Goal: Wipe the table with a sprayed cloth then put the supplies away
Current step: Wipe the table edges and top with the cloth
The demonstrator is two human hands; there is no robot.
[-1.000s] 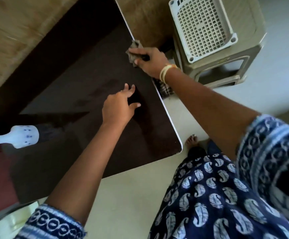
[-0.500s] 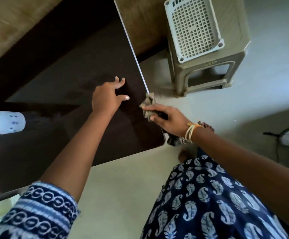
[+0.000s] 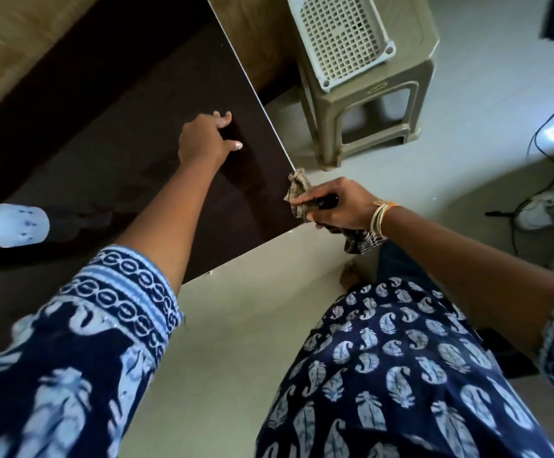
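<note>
The dark brown table (image 3: 143, 153) fills the upper left, its thin pale right edge running down to the near corner. My right hand (image 3: 338, 206) is closed around a crumpled checked cloth (image 3: 297, 190) pressed against that right edge close to the near corner; a tail of the cloth hangs below my wrist. My left hand (image 3: 204, 140) rests flat on the tabletop with fingers spread, holding nothing. A white spray bottle (image 3: 14, 224) with small blue marks lies on the table at the far left, partly cut off by the frame.
A beige plastic stool (image 3: 374, 104) stands right of the table with a white perforated basket (image 3: 341, 34) on top. Black cables (image 3: 546, 150) and white shoes (image 3: 539, 209) lie on the pale floor at the right. A wooden wall panel runs behind the table.
My right hand slid the cloth along the table's right edge from the far end toward the near corner. My left hand stayed flat on the tabletop. The spray bottle has not moved.
</note>
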